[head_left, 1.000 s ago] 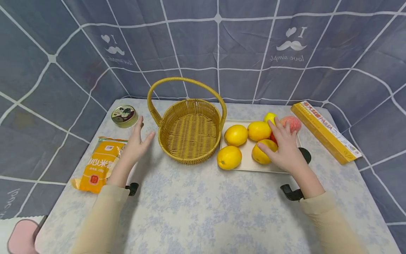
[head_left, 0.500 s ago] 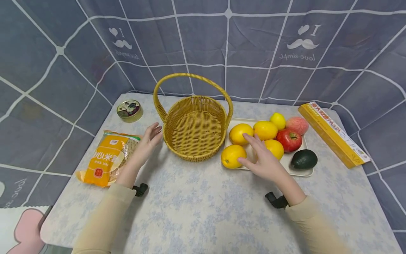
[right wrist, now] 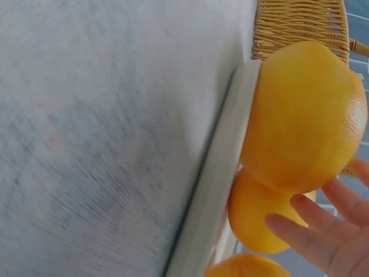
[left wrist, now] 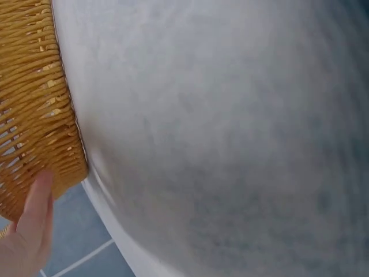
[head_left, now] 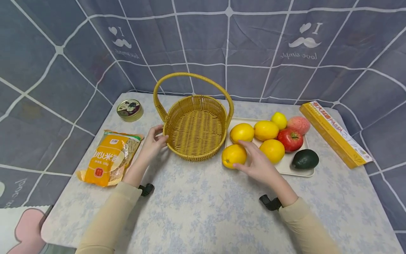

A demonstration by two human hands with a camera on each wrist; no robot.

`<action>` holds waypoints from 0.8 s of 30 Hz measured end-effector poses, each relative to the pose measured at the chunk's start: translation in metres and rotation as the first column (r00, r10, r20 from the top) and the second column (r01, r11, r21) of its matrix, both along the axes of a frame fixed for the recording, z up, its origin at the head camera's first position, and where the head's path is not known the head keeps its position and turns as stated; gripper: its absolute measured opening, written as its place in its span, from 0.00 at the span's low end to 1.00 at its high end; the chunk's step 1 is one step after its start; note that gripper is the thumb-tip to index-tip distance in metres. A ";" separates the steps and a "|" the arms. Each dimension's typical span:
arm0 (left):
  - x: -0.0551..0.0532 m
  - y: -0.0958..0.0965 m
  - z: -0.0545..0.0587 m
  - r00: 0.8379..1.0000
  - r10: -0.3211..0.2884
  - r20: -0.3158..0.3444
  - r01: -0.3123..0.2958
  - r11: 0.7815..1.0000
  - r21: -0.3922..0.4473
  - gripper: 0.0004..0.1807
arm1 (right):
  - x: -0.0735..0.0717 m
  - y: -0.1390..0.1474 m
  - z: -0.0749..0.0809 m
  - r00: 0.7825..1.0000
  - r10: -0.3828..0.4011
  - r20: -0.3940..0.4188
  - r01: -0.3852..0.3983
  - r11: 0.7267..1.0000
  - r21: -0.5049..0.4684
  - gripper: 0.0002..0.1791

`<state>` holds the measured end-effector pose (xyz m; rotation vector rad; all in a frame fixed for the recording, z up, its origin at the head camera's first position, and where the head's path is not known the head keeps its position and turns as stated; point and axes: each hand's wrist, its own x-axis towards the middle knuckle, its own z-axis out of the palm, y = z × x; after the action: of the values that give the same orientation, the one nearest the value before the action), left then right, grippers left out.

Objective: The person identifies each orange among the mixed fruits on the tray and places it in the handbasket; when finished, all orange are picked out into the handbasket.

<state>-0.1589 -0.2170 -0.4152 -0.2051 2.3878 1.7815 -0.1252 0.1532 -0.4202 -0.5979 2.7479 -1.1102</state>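
My left hand [head_left: 153,143] is at the left rim of a yellow wicker basket [head_left: 196,132] with a tall handle. Its thumb overlaps the rim in the head view, while its fingers lie against the outer wall in the left wrist view. My right hand [head_left: 258,164] reaches round the front-left lemon [head_left: 233,156], thumb low and fingers spread along its far side. In the right wrist view the fingertips [right wrist: 302,202] are right at that lemon. Beneath it is a cream tray [head_left: 299,171], bearing several more lemons [head_left: 272,151], a red apple [head_left: 290,140] and an avocado [head_left: 305,159].
On the tray's far side are a small yellow fruit [head_left: 279,120] and a peach [head_left: 299,124]. A long pasta box [head_left: 336,134] lies at the right. A round tin [head_left: 130,110] and an orange food packet [head_left: 111,157] stand at the left. Grey checked cloth [head_left: 203,38] backs the table.
My right hand has moved left from above the middle of the tray to the front-left lemon. My left hand has moved right and now meets the basket's rim. The head view has shifted slightly.
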 end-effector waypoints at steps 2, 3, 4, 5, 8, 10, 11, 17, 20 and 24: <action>-0.001 0.001 -0.001 1.000 0.013 0.005 -0.013 1.000 0.001 0.33 | 0.000 -0.001 -0.002 1.000 0.001 -0.006 -0.001 1.000 -0.003 0.46; -0.001 0.002 -0.001 1.000 0.018 0.008 -0.018 1.000 0.001 0.33 | 0.000 -0.002 -0.003 1.000 0.000 -0.005 0.000 1.000 -0.005 0.46; -0.001 0.002 -0.001 1.000 0.022 0.010 -0.022 1.000 0.000 0.33 | 0.000 -0.002 -0.004 1.000 -0.001 -0.002 0.001 1.000 -0.008 0.46; -0.002 0.003 -0.001 1.000 0.025 0.014 -0.025 1.000 -0.002 0.33 | 0.000 -0.003 -0.005 1.000 -0.004 0.001 0.004 1.000 -0.011 0.46; -0.001 0.005 0.000 0.999 0.036 0.020 -0.035 0.999 -0.012 0.33 | 0.000 -0.004 -0.008 1.000 -0.011 0.011 0.011 1.000 -0.025 0.46; 0.000 0.006 0.001 0.999 0.041 0.026 -0.040 0.999 -0.020 0.33 | 0.000 -0.005 -0.009 1.000 -0.015 0.011 0.015 0.999 -0.035 0.45; 0.000 0.007 0.001 0.999 0.043 0.030 -0.042 0.999 -0.023 0.33 | 0.000 -0.005 -0.010 1.000 -0.018 0.011 0.018 0.999 -0.040 0.45; 0.003 0.008 0.003 0.999 0.040 0.036 -0.039 0.999 -0.020 0.35 | 0.001 -0.003 -0.013 0.999 -0.039 0.032 0.041 0.997 -0.063 0.44; 0.003 0.007 0.004 0.999 0.027 0.035 -0.026 0.999 -0.021 0.35 | 0.001 -0.003 -0.014 0.998 -0.047 0.039 0.049 0.997 -0.059 0.43; 0.003 0.004 0.005 1.000 -0.010 0.030 0.011 1.000 -0.027 0.34 | -0.002 -0.002 -0.016 0.998 -0.051 0.040 0.053 0.997 -0.058 0.42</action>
<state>-0.1554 -0.2130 -0.4103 -0.2202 2.3897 1.7301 -0.1267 0.1511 -0.4363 -0.5092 2.7218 -1.2045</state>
